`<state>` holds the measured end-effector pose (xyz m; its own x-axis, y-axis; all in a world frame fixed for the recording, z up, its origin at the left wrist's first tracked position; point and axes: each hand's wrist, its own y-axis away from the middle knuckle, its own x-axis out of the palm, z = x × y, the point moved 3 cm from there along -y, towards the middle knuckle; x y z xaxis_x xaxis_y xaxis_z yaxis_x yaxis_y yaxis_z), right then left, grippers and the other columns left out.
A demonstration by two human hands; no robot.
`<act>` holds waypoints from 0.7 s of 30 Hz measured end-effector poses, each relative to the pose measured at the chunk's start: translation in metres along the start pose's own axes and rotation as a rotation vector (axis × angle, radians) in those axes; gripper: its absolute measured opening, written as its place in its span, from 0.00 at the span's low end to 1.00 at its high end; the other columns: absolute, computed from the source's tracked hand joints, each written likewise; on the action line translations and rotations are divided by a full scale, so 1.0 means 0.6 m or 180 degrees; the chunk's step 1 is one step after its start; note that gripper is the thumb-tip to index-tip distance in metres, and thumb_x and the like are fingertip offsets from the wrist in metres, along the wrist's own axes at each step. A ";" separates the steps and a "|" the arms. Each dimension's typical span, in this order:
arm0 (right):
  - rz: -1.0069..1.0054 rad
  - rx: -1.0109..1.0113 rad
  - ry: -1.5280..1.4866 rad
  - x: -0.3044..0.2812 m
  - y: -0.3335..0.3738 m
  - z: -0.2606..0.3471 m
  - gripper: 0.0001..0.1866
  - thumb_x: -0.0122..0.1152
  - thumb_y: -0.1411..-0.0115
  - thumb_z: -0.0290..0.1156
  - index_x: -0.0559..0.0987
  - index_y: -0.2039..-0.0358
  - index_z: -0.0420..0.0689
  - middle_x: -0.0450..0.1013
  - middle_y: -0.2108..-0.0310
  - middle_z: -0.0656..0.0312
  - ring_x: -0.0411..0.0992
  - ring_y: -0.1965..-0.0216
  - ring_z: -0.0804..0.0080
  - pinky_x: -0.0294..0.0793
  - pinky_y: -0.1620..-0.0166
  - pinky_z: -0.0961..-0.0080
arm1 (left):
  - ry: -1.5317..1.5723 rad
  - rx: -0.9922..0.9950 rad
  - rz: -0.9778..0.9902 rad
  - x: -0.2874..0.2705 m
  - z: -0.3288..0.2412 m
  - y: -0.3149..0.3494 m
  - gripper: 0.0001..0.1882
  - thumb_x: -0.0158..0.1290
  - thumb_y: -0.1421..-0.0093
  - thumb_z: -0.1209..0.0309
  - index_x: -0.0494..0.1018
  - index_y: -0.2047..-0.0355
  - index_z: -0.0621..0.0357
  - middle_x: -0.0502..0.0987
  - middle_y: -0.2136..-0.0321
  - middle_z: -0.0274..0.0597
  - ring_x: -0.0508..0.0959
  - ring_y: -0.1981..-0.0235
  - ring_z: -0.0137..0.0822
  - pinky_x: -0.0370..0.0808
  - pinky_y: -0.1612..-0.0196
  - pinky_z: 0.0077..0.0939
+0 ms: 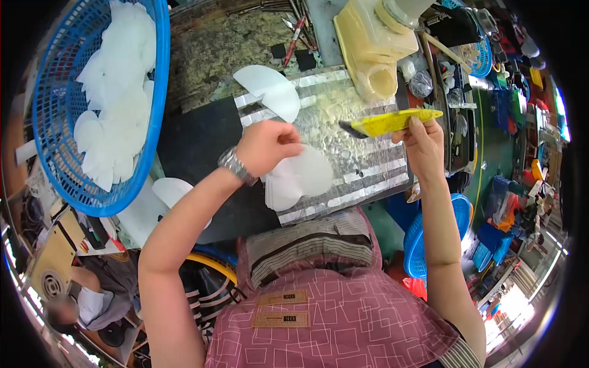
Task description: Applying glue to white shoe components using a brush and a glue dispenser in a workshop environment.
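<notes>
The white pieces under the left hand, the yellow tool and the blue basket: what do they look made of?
White pieces: thin translucent plastic or film, going by the milky sheen; cannot say which. Yellow tool in the right hand: moulded plastic body, matt, with a dark tip. Blue basket: glossy plastic lattice. The left hand presses the pieces onto a shiny, taped metallic sheet.

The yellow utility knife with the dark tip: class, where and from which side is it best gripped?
Grip the yellow utility knife on its yellow handle near the right end, coming from below, as the right hand does. The dark tip points left, so fingers there stay clear of it, probably the safest hold.
</notes>
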<state>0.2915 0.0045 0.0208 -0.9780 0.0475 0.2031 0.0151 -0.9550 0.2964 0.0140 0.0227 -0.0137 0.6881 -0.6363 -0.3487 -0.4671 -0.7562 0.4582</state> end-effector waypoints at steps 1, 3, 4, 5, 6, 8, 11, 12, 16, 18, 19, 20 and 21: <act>0.0109 -0.0041 0.0023 0.014 0.010 0.010 0.13 0.51 0.43 0.30 0.70 0.60 0.35 0.73 0.70 0.56 0.73 0.73 0.71 0.73 0.66 0.77 | 0.0266 -0.0096 0.0317 0.006 -0.011 -0.010 0.10 0.57 0.57 0.66 0.75 0.76 0.58 0.75 0.80 0.40 0.76 0.76 0.30 0.71 0.70 0.23; 0.0417 -0.0116 0.0253 0.026 -0.004 0.008 0.11 0.48 0.43 0.26 0.70 0.60 0.36 0.72 0.71 0.56 0.72 0.74 0.71 0.73 0.67 0.78 | -0.0113 0.0304 -0.0107 0.033 0.013 -0.064 0.07 0.54 0.55 0.70 0.75 0.75 0.57 0.75 0.79 0.42 0.75 0.76 0.36 0.71 0.71 0.27; 0.0309 -0.0016 0.0473 0.031 -0.002 -0.003 0.10 0.50 0.44 0.25 0.71 0.62 0.35 0.72 0.71 0.56 0.73 0.73 0.72 0.73 0.67 0.78 | -0.0592 0.0650 -0.0448 0.039 0.012 -0.076 0.06 0.52 0.53 0.72 0.75 0.74 0.58 0.75 0.77 0.42 0.75 0.77 0.36 0.70 0.72 0.26; 0.0201 0.0085 0.0687 0.039 0.000 -0.020 0.09 0.51 0.45 0.23 0.72 0.64 0.34 0.73 0.70 0.56 0.73 0.72 0.72 0.74 0.66 0.78 | -0.0963 0.0545 -0.0365 0.047 0.020 -0.087 0.07 0.51 0.54 0.73 0.76 0.73 0.54 0.74 0.75 0.43 0.74 0.73 0.43 0.70 0.69 0.32; 0.0445 0.0029 0.1040 0.051 0.005 -0.040 0.09 0.52 0.47 0.22 0.74 0.65 0.37 0.73 0.71 0.58 0.73 0.71 0.70 0.73 0.66 0.78 | -0.0957 0.0546 -0.0342 0.052 0.024 -0.090 0.07 0.51 0.54 0.73 0.76 0.73 0.54 0.74 0.75 0.43 0.74 0.73 0.43 0.70 0.69 0.32; 0.1789 -0.0206 0.2435 0.083 -0.002 -0.052 0.09 0.54 0.50 0.22 0.76 0.66 0.40 0.74 0.71 0.59 0.73 0.70 0.69 0.72 0.66 0.77 | -0.1425 0.0669 -0.0421 0.058 0.031 -0.099 0.08 0.50 0.54 0.74 0.76 0.72 0.53 0.74 0.76 0.43 0.74 0.72 0.43 0.70 0.68 0.34; 0.1153 -0.0944 0.2518 0.084 -0.050 -0.058 0.09 0.55 0.53 0.21 0.77 0.68 0.42 0.74 0.71 0.58 0.73 0.71 0.67 0.71 0.66 0.76 | -0.1646 0.0681 -0.0222 0.058 0.029 -0.111 0.09 0.50 0.53 0.75 0.75 0.70 0.53 0.74 0.76 0.44 0.75 0.72 0.42 0.71 0.68 0.34; 0.1129 -0.0949 0.2506 0.075 -0.048 -0.059 0.09 0.55 0.53 0.21 0.77 0.68 0.42 0.74 0.71 0.58 0.73 0.71 0.67 0.71 0.66 0.76 | -0.1606 0.0749 -0.0321 0.054 0.025 -0.112 0.14 0.49 0.53 0.76 0.73 0.64 0.52 0.75 0.77 0.44 0.75 0.73 0.42 0.71 0.69 0.34; 0.2496 0.0296 0.2502 0.055 -0.008 -0.075 0.09 0.54 0.51 0.25 0.77 0.67 0.43 0.74 0.73 0.59 0.73 0.73 0.71 0.72 0.66 0.76 | -0.1202 0.0594 -0.0331 0.053 0.019 -0.102 0.21 0.49 0.54 0.79 0.68 0.56 0.50 0.75 0.79 0.41 0.75 0.76 0.40 0.71 0.71 0.30; 0.1395 -0.0447 0.2412 0.045 -0.032 -0.071 0.10 0.55 0.50 0.26 0.77 0.66 0.44 0.75 0.73 0.59 0.73 0.75 0.72 0.72 0.68 0.76 | -0.1031 0.0350 -0.0287 0.046 0.019 -0.096 0.23 0.48 0.54 0.79 0.67 0.55 0.50 0.74 0.80 0.40 0.75 0.77 0.38 0.71 0.72 0.30; 0.1198 -0.0378 0.2565 0.034 -0.036 -0.067 0.10 0.55 0.50 0.26 0.77 0.66 0.44 0.74 0.73 0.58 0.73 0.75 0.71 0.72 0.68 0.76 | -0.1056 0.0312 -0.0256 0.046 0.018 -0.098 0.23 0.48 0.55 0.80 0.66 0.55 0.51 0.74 0.80 0.39 0.75 0.77 0.36 0.70 0.73 0.29; 0.1003 -0.0311 0.2715 0.025 -0.037 -0.062 0.10 0.55 0.50 0.26 0.77 0.66 0.44 0.74 0.73 0.58 0.73 0.74 0.69 0.72 0.68 0.76 | -0.1055 0.0319 -0.0251 0.051 0.014 -0.095 0.23 0.48 0.55 0.80 0.66 0.55 0.51 0.74 0.80 0.39 0.75 0.77 0.36 0.70 0.73 0.29; 0.1308 -0.0725 0.3058 0.016 -0.013 -0.084 0.10 0.56 0.52 0.25 0.77 0.66 0.44 0.74 0.72 0.57 0.73 0.73 0.66 0.72 0.68 0.75 | -0.0884 0.0322 -0.0272 0.051 0.013 -0.090 0.22 0.49 0.55 0.80 0.66 0.57 0.53 0.74 0.80 0.39 0.75 0.77 0.36 0.70 0.73 0.27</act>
<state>0.2713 -0.0027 -0.0266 -0.6622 -0.4460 -0.6021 0.4387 -0.8822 0.1710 0.0560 0.0432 -0.0556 0.5557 -0.5766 -0.5990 -0.4766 -0.8112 0.3387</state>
